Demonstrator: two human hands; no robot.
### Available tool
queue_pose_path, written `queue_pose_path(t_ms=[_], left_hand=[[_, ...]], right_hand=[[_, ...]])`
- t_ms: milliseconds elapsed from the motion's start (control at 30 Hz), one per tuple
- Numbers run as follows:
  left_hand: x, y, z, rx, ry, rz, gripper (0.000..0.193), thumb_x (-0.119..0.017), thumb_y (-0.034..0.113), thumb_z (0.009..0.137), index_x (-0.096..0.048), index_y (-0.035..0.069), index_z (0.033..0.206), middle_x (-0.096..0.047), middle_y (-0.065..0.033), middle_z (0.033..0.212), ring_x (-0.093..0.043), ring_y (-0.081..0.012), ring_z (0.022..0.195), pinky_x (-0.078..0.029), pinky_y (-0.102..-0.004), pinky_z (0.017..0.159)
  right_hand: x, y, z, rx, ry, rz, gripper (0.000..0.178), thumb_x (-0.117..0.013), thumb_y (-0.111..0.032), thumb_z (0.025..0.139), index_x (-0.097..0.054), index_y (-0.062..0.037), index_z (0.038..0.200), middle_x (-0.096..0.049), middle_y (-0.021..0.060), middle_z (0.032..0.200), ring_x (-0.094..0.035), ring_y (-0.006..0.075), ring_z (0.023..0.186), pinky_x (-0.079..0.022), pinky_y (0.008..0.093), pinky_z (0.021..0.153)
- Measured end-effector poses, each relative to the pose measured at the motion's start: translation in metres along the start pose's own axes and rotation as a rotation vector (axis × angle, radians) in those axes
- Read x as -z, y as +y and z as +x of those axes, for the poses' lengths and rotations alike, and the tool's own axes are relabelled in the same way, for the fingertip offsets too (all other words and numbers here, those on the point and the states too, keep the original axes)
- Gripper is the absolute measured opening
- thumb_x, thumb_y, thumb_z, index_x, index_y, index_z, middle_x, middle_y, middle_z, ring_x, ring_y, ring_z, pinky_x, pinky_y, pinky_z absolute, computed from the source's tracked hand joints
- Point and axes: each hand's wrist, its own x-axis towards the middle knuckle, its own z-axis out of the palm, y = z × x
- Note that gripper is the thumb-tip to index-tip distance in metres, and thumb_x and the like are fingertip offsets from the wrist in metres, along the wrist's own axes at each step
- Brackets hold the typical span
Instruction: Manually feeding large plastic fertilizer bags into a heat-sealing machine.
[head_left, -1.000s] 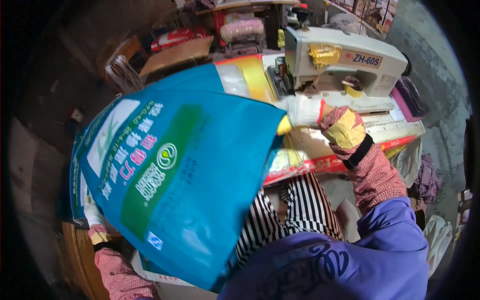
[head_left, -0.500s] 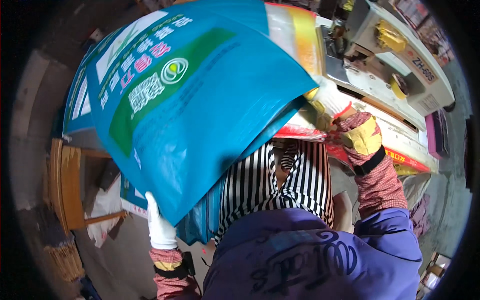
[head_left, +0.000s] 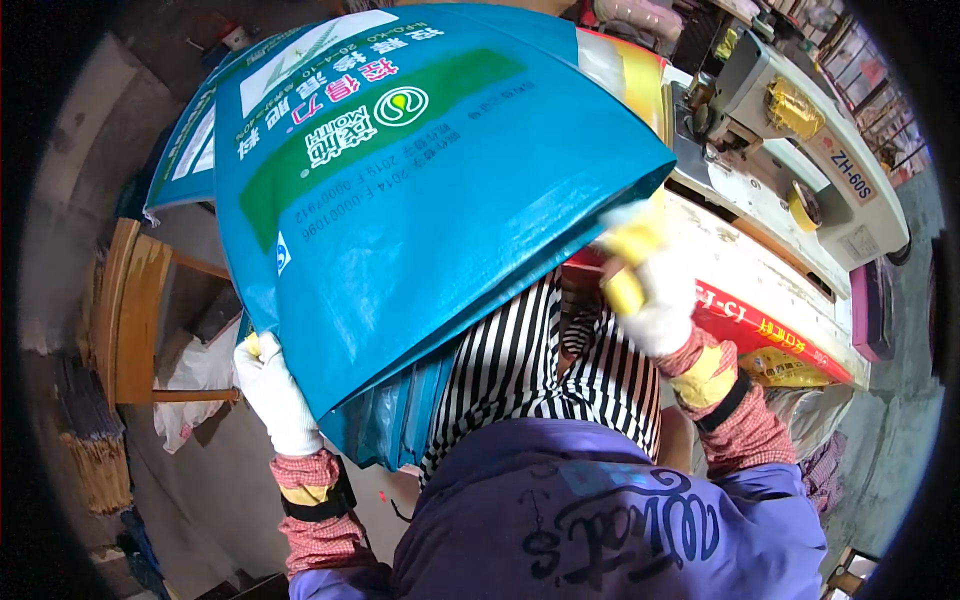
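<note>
Since the earlier frame, my feed shows the right gloved hand [head_left: 655,295] lowered from the right corner of the blue printed sack [head_left: 450,200]; blur hides its grip. The left gloved hand [head_left: 275,395] touches the near-left edge, hold unclear. The sack spreads left of the sewing machine [head_left: 810,140].

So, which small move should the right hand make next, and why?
Perhaps the right hand should pinch the blue printed sack near its right corner: the left hand is at the sack's left edge, while the right is blurred, with no clear grip visible.
</note>
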Motion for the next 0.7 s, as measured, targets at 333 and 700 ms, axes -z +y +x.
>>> queue_pose_path(t_ms=[333,700], left_hand=[[-0.008,0.008,-0.051,0.586,-0.673,-0.711,0.031,-0.049,0.026,0.092,-0.044,0.005,0.114,-0.057,-0.0095,0.104,-0.060,-0.0150,0.080,-0.053,-0.0283,0.067],[0.066,0.000,-0.076,0.383,-0.518,-0.451,0.037,-0.052,0.030,0.089,-0.048,-0.004,0.105,-0.059,-0.0103,0.090,-0.057,-0.0175,0.073,-0.046,-0.0266,0.065]], right_hand=[[-0.127,0.069,0.012,-0.120,-0.309,-0.226,0.030,-0.044,-0.031,0.085,-0.064,-0.0110,0.095,-0.063,0.0121,0.094,-0.058,0.0273,0.085,-0.046,0.0417,0.078],[-0.168,0.042,0.095,-0.187,-0.909,-0.489,0.027,-0.048,-0.022,0.087,-0.060,-0.0093,0.108,-0.059,0.0114,0.107,-0.056,0.0241,0.096,-0.044,0.0363,0.086]])
